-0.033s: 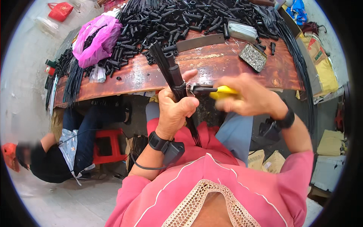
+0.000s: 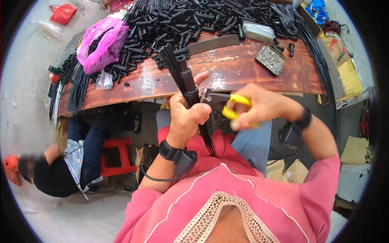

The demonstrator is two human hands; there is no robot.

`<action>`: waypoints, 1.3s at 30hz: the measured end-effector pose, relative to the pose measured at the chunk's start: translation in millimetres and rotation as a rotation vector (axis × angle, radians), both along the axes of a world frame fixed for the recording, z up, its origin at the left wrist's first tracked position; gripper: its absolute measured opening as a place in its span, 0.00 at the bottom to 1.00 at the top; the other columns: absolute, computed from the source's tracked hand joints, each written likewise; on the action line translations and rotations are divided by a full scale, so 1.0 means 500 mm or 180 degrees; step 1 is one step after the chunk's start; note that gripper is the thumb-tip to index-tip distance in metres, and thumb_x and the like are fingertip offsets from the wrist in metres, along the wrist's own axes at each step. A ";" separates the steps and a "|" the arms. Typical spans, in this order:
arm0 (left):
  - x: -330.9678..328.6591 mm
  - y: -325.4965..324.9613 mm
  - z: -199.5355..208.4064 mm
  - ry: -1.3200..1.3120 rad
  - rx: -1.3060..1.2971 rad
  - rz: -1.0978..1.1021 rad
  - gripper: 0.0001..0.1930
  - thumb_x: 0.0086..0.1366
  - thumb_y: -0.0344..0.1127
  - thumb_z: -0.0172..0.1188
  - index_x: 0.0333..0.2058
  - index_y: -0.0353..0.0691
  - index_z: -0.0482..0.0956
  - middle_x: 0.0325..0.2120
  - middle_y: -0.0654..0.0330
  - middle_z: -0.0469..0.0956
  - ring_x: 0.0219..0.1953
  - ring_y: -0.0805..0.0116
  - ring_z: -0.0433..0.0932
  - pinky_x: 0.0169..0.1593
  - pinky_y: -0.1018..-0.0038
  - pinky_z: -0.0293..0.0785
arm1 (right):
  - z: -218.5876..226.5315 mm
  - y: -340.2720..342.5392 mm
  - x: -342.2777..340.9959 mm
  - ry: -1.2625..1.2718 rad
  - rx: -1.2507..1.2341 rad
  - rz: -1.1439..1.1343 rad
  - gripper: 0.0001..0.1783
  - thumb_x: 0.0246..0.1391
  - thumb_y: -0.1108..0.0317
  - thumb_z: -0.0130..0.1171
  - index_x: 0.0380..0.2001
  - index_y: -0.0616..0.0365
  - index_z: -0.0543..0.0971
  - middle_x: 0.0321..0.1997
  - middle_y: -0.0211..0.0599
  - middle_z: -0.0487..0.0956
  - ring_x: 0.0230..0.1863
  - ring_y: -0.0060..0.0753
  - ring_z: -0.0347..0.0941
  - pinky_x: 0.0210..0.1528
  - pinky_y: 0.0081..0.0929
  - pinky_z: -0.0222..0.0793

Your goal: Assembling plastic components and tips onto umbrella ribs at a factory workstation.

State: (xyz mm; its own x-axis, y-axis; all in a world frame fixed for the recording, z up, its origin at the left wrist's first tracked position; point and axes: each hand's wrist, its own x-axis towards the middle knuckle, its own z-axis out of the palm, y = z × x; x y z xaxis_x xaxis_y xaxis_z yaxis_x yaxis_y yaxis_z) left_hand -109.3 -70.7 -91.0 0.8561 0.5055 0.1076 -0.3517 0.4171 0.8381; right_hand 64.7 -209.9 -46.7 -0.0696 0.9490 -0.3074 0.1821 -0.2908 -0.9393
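Observation:
My left hand [image 2: 187,117] is closed round a bundle of thin black rods [image 2: 169,60] that runs down toward my lap. A black ribbed tube [image 2: 187,79] with a hollow top lies along the bundle's right side, above my thumb. My left index finger sticks out behind it. In my right hand [image 2: 263,105] are pliers with yellow handles [image 2: 231,113], their handles spread apart. The dark metal jaws of the pliers [image 2: 208,96] touch or nearly touch the tube's right side, by a bit of thin wire. Whether they grip the wire is too small to tell.
Black tubes [image 2: 178,30] are heaped at the back of the wooden table [image 2: 231,67]. A metal bar [image 2: 214,44], a tin of small metal pieces [image 2: 270,60] and a pink bag [image 2: 101,44] lie there too. At left, a person [image 2: 52,174] is near a red stool [image 2: 117,156].
The handles of the pliers have come apart, and my right hand has shifted slightly left. The jaws stay beside the tube. My left hand and the bundle have hardly moved.

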 end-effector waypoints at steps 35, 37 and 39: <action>-0.003 -0.002 -0.006 0.0171 0.0247 -0.0087 0.23 0.57 0.40 0.70 0.44 0.28 0.77 0.15 0.69 0.69 0.14 0.83 0.61 0.18 0.83 0.56 | -0.005 -0.032 -0.042 -0.3586 0.1100 -0.0519 0.18 0.40 0.66 0.62 0.32 0.68 0.71 0.26 0.56 0.78 0.33 0.57 0.77 0.33 0.45 0.71; 0.002 -0.011 -0.006 0.0112 0.0062 -0.0103 0.27 0.60 0.51 0.60 0.44 0.27 0.77 0.14 0.69 0.67 0.12 0.82 0.60 0.17 0.82 0.55 | -0.016 -0.031 -0.025 -0.2703 0.0775 -0.0028 0.18 0.42 0.65 0.62 0.33 0.67 0.71 0.28 0.54 0.78 0.33 0.57 0.76 0.33 0.45 0.70; 0.007 -0.013 -0.005 -0.0029 -0.0310 -0.0160 0.43 0.66 0.71 0.39 0.43 0.26 0.77 0.11 0.68 0.65 0.10 0.80 0.56 0.15 0.81 0.53 | 0.014 -0.021 -0.017 -0.1093 -0.0055 0.0417 0.18 0.47 0.62 0.61 0.36 0.64 0.73 0.31 0.52 0.78 0.34 0.57 0.75 0.37 0.43 0.68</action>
